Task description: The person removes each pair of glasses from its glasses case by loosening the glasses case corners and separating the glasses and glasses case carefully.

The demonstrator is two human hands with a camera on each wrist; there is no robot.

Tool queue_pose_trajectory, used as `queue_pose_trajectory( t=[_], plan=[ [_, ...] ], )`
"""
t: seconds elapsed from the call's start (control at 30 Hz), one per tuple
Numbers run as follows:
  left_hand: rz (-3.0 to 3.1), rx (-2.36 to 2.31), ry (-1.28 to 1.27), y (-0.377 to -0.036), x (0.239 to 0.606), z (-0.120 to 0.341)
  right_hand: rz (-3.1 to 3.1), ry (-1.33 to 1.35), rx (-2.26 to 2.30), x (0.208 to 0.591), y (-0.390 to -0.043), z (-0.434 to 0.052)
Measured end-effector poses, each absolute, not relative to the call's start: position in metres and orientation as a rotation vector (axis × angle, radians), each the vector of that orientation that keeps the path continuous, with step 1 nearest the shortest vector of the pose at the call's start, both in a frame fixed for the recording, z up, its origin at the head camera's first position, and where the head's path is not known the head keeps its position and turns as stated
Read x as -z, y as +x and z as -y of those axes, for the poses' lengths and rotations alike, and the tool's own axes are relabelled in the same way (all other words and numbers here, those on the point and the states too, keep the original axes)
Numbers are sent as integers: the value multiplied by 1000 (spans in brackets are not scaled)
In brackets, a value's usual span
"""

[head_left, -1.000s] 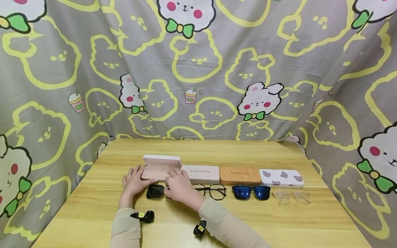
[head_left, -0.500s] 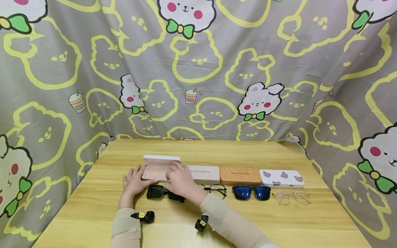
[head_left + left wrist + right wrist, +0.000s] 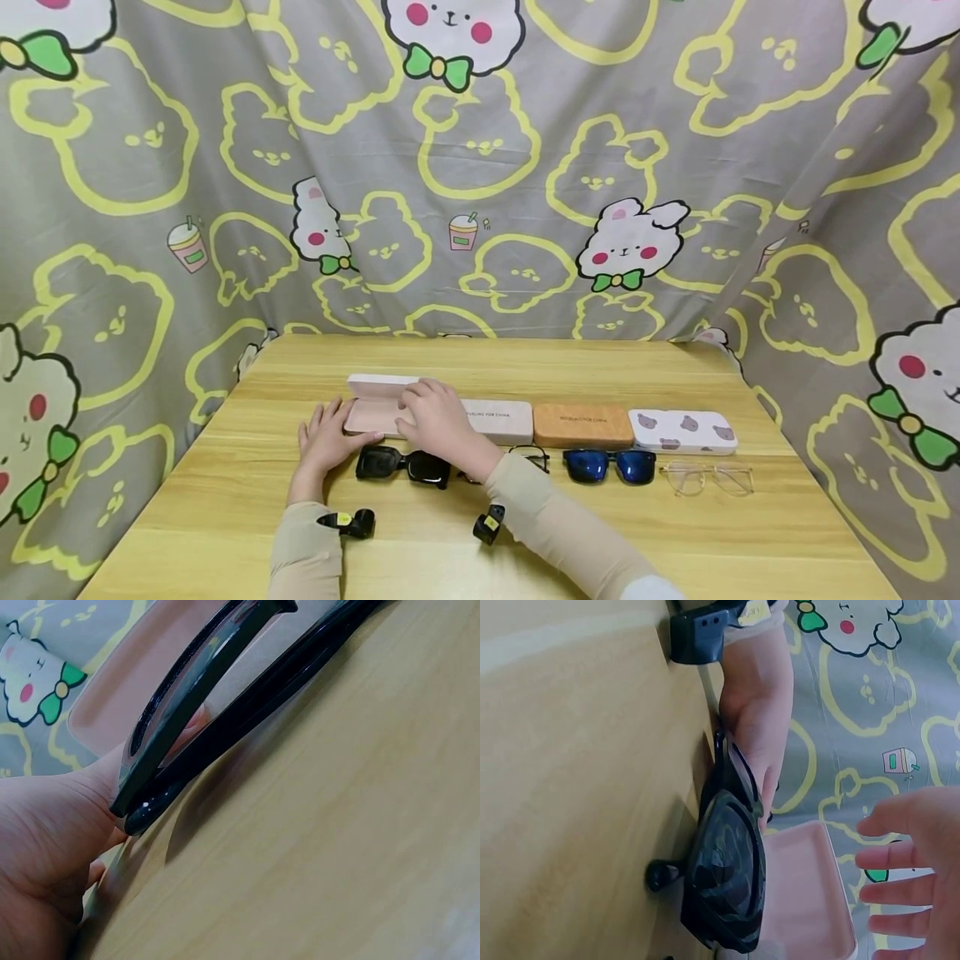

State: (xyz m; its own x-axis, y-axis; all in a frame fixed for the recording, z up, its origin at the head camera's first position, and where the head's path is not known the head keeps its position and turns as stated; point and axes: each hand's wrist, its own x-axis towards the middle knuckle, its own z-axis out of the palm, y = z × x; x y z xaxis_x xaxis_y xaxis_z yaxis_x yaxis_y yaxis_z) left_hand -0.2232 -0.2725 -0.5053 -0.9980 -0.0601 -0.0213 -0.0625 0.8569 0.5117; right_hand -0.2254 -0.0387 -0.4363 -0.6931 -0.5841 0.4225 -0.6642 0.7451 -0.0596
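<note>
In the head view a glasses case point(image 3: 372, 417) with a pale pink inside stands with its lid raised. My left hand point(image 3: 327, 440) holds the case's left end, thumb along the front and fingers at the side. Over the case's right part hovers my right hand point(image 3: 437, 421); in the right wrist view that hand point(image 3: 922, 877) has its fingers extended beside the pink lid point(image 3: 810, 892), with nothing in them. Black sunglasses point(image 3: 402, 467) lie folded just in front of the case, and they look large in the left wrist view.
A closed white case point(image 3: 498, 423), an orange case point(image 3: 583, 426) and a bear-print case point(image 3: 684, 431) continue the row rightward. Before them lie black-framed glasses point(image 3: 534, 457), blue-lensed sunglasses point(image 3: 609, 467) and thin gold-framed glasses point(image 3: 707, 478). A patterned curtain point(image 3: 510, 192) backs the wooden table point(image 3: 420, 558).
My right hand has moved back and slightly right, from above the sunglasses and the case's front to near its raised lid, uncovering the sunglasses. The left hand stays put.
</note>
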Motion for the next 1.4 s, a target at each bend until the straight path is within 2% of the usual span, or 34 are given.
queue_pose_trajectory(
  t=[0.77,1.4],
  plan=[
    [-3025,-834,-107,-224,505,272,2671,845,-434,431,-270,46],
    [-3026,-822,-109,-224,506,272,2837,699,-551,437,-291,51]
  ],
)
